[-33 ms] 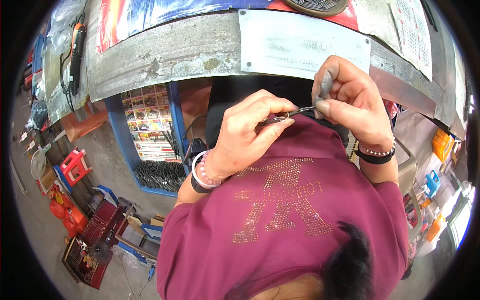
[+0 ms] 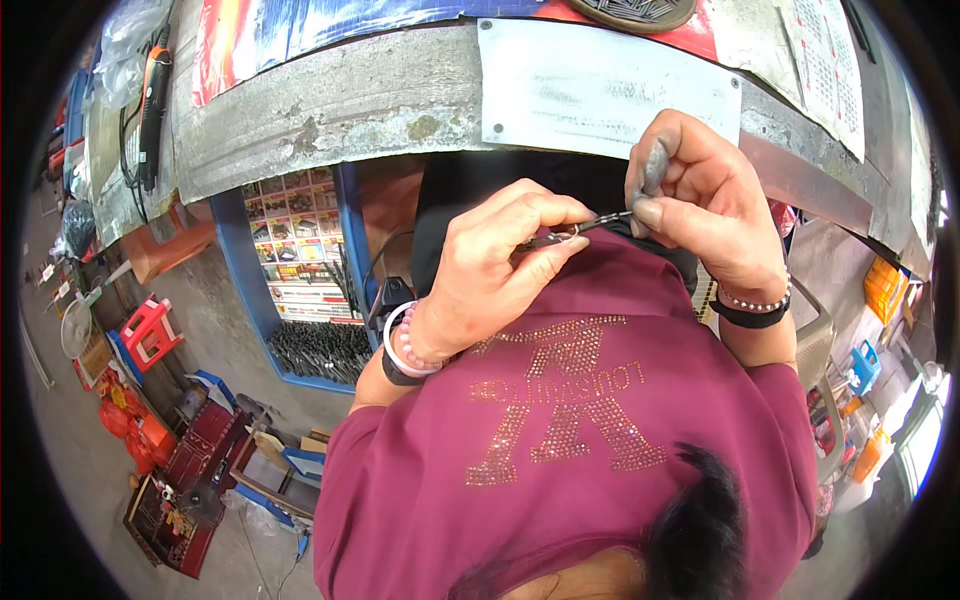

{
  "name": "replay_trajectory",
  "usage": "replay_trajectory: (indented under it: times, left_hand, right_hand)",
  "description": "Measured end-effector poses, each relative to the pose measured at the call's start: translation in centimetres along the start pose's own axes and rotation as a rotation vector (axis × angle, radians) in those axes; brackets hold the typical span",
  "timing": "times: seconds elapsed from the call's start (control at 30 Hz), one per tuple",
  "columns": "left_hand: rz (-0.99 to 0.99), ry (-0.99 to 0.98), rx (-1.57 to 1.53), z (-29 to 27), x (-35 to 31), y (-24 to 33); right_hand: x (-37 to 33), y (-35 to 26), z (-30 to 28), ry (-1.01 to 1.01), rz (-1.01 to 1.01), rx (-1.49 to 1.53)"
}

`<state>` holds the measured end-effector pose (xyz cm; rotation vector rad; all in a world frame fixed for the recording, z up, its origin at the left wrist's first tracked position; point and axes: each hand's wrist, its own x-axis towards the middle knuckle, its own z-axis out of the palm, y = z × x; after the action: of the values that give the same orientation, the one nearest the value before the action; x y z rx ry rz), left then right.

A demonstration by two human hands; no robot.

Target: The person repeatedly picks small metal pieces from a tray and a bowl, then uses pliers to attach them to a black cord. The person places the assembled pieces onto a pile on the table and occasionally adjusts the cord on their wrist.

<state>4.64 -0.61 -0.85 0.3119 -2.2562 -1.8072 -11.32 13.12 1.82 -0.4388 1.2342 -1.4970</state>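
Observation:
A thin dark metal rod [image 2: 603,221] spans the gap between my two hands, just in front of the bench edge. My left hand [image 2: 500,250] pinches its left part between thumb and forefinger, and a small brassy bit glints by the thumb tip. At the rod's right end, my right hand [image 2: 695,195] grips with thumb and forefinger pressed together. Grey smears cover that forefinger and the thumb tip. The rod's ends are hidden in my fingers, so its full shape cannot be made out.
Ahead runs a worn grey bench [image 2: 330,125] with a pale sheet [image 2: 610,85] fixed on its edge. A round bowl [image 2: 640,15] of metal pins sits at the back. Lower left stands a blue crate [image 2: 235,260] holding many dark rods. A corded black-orange tool [image 2: 153,110] hangs at far left.

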Motion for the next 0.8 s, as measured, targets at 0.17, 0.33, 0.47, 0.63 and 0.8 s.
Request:
replay_trajectory:
  times: [0.17,0.33,0.47,0.63,0.8]
  left_hand:
    - [0.014,0.003,-0.002,-0.11,-0.07,-0.08]
    - [0.038,0.012,0.004,-0.30,-0.09,-0.21]
    - [0.049,0.009,0.022,-0.38,-0.09,-0.25]
    - [0.057,0.009,0.018,-0.42,-0.04,-0.21]
    - [0.051,0.011,0.032,-0.44,-0.18,-0.31]
  right_hand:
    - [0.04,-0.02,0.13,-0.001,0.008,-0.004]
    - [0.12,0.13,0.34,0.002,0.005,-0.014]
    - [0.06,0.02,0.40,0.020,0.013,0.011]
    - [0.09,0.04,0.47,0.019,-0.003,-0.009]
    - [0.21,0.13,0.63,0.019,-0.003,-0.021]
